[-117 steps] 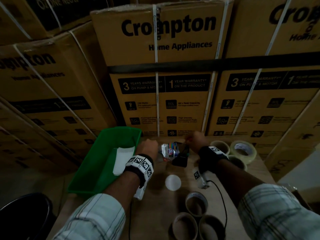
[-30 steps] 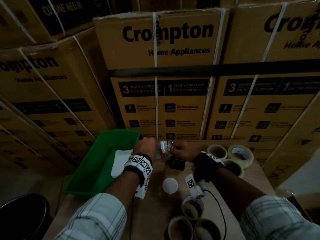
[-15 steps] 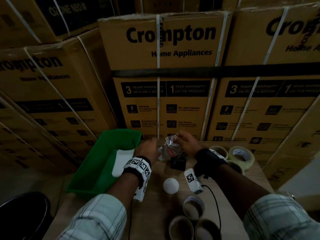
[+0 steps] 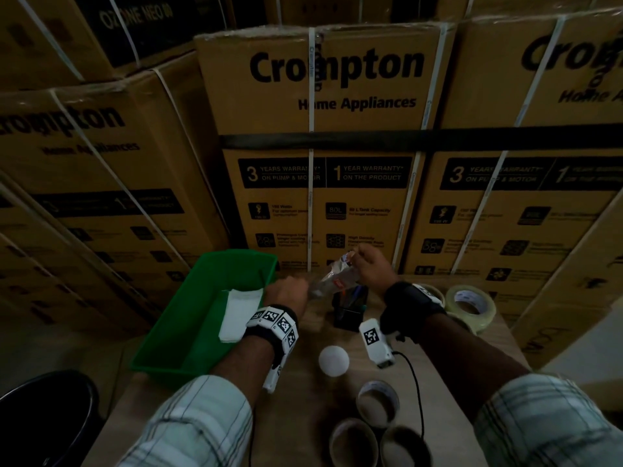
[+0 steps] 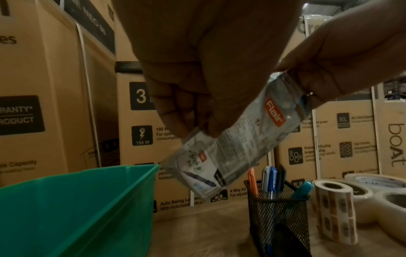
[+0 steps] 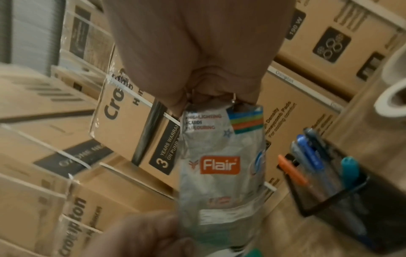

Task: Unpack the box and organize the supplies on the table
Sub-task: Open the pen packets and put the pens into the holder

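Note:
A clear plastic Flair pen wrapper (image 4: 332, 277) (image 5: 237, 144) (image 6: 222, 175) stretches between my two hands above the table. My left hand (image 4: 286, 294) (image 5: 193, 97) pinches its lower end near the green bin's corner. My right hand (image 4: 372, 267) (image 6: 197, 83) pinches its upper end, raised above the black mesh pen holder (image 4: 349, 308) (image 5: 279, 213) (image 6: 334, 187). The holder stands on the table with several pens in it: orange, blue, silver, teal. The wrapper looks empty.
A green plastic bin (image 4: 188, 318) (image 5: 72, 208) with a white pad (image 4: 239, 313) sits at the left. A white ball (image 4: 333, 360) lies mid-table. Tape rolls (image 4: 470, 303) stand at the right, more rolls (image 4: 377, 404) near me, a label roll (image 5: 334, 210) beside the holder. Stacked cartons (image 4: 320, 146) wall the back.
My right hand has risen up and right with the wrapper's top end. The wrapper has lifted off the pens, which now stand in the holder. My left hand has shifted slightly left.

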